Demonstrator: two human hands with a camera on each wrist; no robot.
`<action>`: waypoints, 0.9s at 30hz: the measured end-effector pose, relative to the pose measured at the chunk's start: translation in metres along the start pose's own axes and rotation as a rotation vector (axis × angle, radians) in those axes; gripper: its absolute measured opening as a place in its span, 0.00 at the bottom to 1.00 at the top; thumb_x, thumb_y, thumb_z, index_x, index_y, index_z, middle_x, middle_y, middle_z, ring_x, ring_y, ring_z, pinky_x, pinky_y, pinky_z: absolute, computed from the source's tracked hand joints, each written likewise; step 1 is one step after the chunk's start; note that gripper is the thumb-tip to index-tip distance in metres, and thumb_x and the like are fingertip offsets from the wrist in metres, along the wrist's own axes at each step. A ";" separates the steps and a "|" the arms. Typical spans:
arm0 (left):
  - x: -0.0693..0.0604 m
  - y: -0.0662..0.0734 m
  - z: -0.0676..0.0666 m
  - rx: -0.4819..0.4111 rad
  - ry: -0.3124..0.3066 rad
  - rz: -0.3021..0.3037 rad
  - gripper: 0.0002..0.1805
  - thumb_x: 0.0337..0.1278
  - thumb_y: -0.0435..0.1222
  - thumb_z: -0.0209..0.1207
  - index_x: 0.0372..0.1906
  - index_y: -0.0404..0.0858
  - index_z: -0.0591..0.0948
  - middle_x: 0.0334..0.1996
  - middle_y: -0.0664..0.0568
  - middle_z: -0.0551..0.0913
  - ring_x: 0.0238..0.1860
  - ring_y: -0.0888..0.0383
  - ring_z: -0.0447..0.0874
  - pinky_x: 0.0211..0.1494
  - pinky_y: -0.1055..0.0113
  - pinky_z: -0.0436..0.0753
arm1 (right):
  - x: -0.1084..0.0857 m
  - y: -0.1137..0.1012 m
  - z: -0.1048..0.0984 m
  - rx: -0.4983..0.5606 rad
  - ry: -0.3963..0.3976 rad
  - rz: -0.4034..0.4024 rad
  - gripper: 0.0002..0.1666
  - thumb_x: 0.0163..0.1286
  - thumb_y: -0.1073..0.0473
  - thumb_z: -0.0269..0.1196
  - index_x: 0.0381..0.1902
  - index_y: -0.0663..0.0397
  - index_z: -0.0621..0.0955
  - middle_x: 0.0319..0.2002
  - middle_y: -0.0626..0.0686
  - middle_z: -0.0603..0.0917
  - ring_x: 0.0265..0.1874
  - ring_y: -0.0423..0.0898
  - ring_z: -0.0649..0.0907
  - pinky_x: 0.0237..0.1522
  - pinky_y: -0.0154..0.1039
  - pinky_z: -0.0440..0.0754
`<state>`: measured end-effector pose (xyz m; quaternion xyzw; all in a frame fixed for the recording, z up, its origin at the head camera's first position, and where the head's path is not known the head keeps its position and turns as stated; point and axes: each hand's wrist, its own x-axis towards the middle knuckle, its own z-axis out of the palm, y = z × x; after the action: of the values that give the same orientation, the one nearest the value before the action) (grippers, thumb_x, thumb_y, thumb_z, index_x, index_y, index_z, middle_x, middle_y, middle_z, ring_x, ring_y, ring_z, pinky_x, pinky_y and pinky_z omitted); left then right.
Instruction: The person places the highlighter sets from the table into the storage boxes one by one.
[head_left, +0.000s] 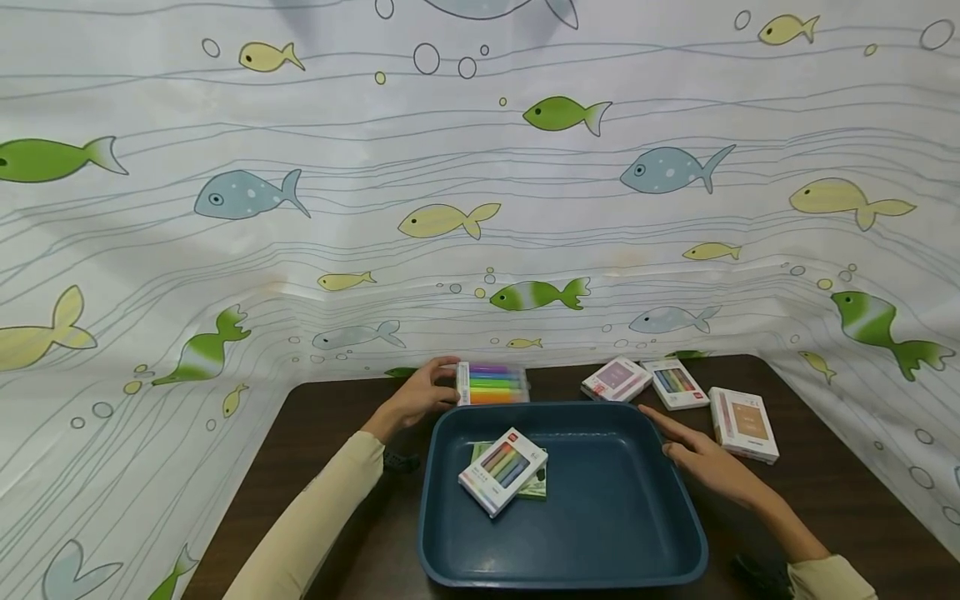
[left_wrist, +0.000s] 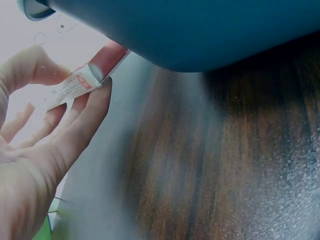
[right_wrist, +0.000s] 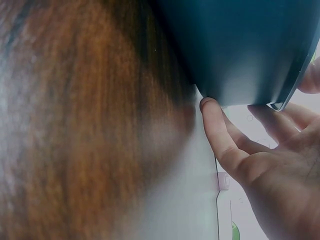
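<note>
My left hand (head_left: 422,395) pinches the left end of a clear case of coloured markers (head_left: 495,385) behind the blue tray (head_left: 600,546). In the left wrist view the thumb and fingers hold the case's white printed end (left_wrist: 75,89), while the tray hides the rest. My right hand (head_left: 708,460) touches the tray's right side near the far corner, its fingers (right_wrist: 215,125) mostly straight against the outer wall. Inside the tray, a white box with coloured stripes (head_left: 504,472) lies tilted across a green box (head_left: 534,487).
Right of the tray's far corner lie a white box with a purple panel (head_left: 617,379), a white box with coloured stripes (head_left: 677,385) and a white box with a tan panel (head_left: 745,423). A fish-print cloth (head_left: 450,275) rises behind the dark wooden table (head_left: 330,425).
</note>
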<state>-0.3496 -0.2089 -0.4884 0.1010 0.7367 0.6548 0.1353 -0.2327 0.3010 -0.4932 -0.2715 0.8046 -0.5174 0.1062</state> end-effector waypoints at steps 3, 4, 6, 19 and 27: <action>0.000 0.002 -0.001 -0.002 -0.003 0.000 0.41 0.58 0.25 0.68 0.74 0.47 0.65 0.68 0.40 0.67 0.51 0.41 0.80 0.49 0.50 0.85 | 0.000 -0.001 -0.001 -0.005 0.000 -0.002 0.32 0.86 0.59 0.44 0.82 0.36 0.54 0.80 0.55 0.52 0.74 0.56 0.58 0.58 0.34 0.74; 0.000 0.002 -0.001 -0.003 -0.004 0.002 0.42 0.58 0.24 0.68 0.74 0.47 0.65 0.68 0.40 0.67 0.51 0.41 0.81 0.49 0.50 0.85 | 0.001 -0.001 -0.001 -0.007 0.000 -0.002 0.32 0.86 0.59 0.44 0.82 0.36 0.54 0.80 0.55 0.52 0.74 0.55 0.58 0.58 0.34 0.74; 0.000 0.003 -0.002 -0.007 -0.008 0.008 0.42 0.58 0.24 0.67 0.74 0.47 0.64 0.68 0.39 0.67 0.51 0.42 0.81 0.49 0.50 0.85 | 0.001 -0.001 -0.001 -0.010 -0.001 -0.004 0.32 0.86 0.59 0.43 0.82 0.36 0.54 0.80 0.55 0.52 0.74 0.54 0.59 0.58 0.34 0.74; -0.005 0.013 -0.001 -0.020 -0.008 0.040 0.42 0.60 0.23 0.65 0.75 0.47 0.63 0.68 0.40 0.66 0.50 0.42 0.83 0.48 0.51 0.85 | 0.001 -0.001 0.000 0.000 0.000 -0.018 0.32 0.86 0.59 0.45 0.83 0.42 0.54 0.80 0.57 0.51 0.72 0.32 0.59 0.61 0.29 0.69; -0.009 0.022 0.000 -0.043 -0.012 0.069 0.41 0.62 0.23 0.65 0.75 0.47 0.63 0.67 0.41 0.67 0.54 0.42 0.82 0.48 0.52 0.85 | 0.000 -0.001 0.000 -0.008 0.005 -0.003 0.32 0.86 0.59 0.45 0.83 0.42 0.54 0.80 0.57 0.50 0.75 0.58 0.55 0.60 0.30 0.71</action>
<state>-0.3415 -0.2094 -0.4663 0.1273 0.7177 0.6742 0.1194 -0.2326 0.3004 -0.4920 -0.2717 0.8065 -0.5151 0.1022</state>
